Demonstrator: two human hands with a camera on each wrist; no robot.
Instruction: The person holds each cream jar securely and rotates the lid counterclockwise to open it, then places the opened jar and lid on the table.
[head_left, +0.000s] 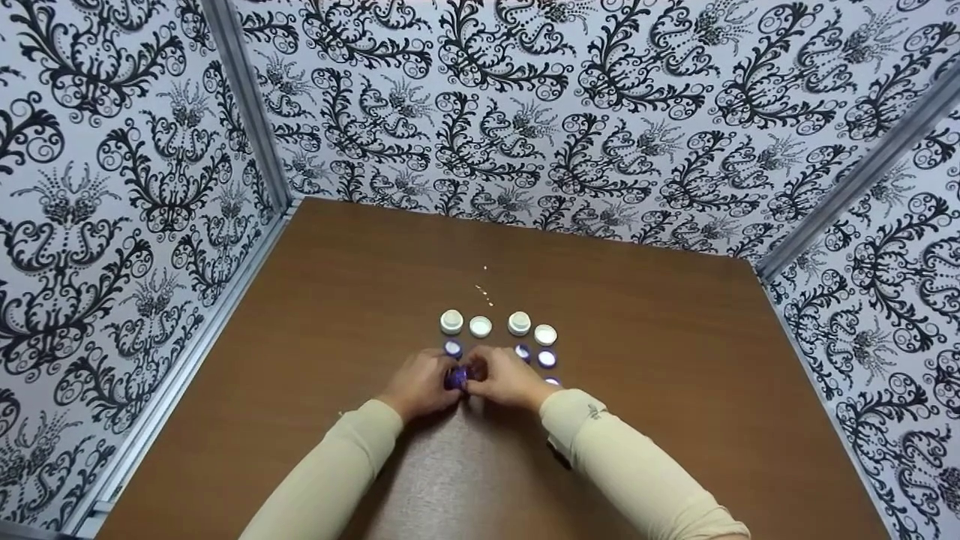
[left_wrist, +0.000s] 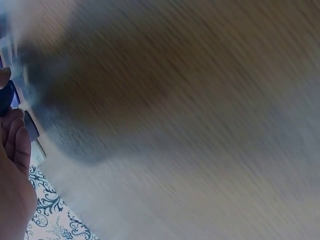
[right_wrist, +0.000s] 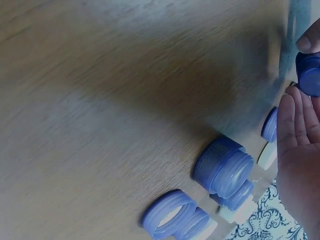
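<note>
In the head view, both hands meet over the table around a small purple jar (head_left: pixel 459 377). My left hand (head_left: pixel 427 382) grips it from the left, with thumb and fingers on either side of the purple part (left_wrist: pixel 6 97) in the left wrist view. From the other side my right hand (head_left: pixel 506 375) pinches it; the right wrist view shows the purple piece (right_wrist: pixel 309 75) between thumb and fingers. Fingers hide much of it, and I cannot tell whether its lid is on. Near the right hand stands an open purple jar with a threaded neck (right_wrist: pixel 222 167), beside an upturned purple lid (right_wrist: pixel 170 215).
Beyond the hands stand two white jars (head_left: pixel 451 322) with two upturned white lids (head_left: pixel 545 334). Smaller purple pieces with white insides (head_left: pixel 547 358) sit nearer. Small pale bits (head_left: pixel 484 292) lie farther back on the wooden table (head_left: pixel 337 285). Patterned walls (head_left: pixel 510 135) enclose it.
</note>
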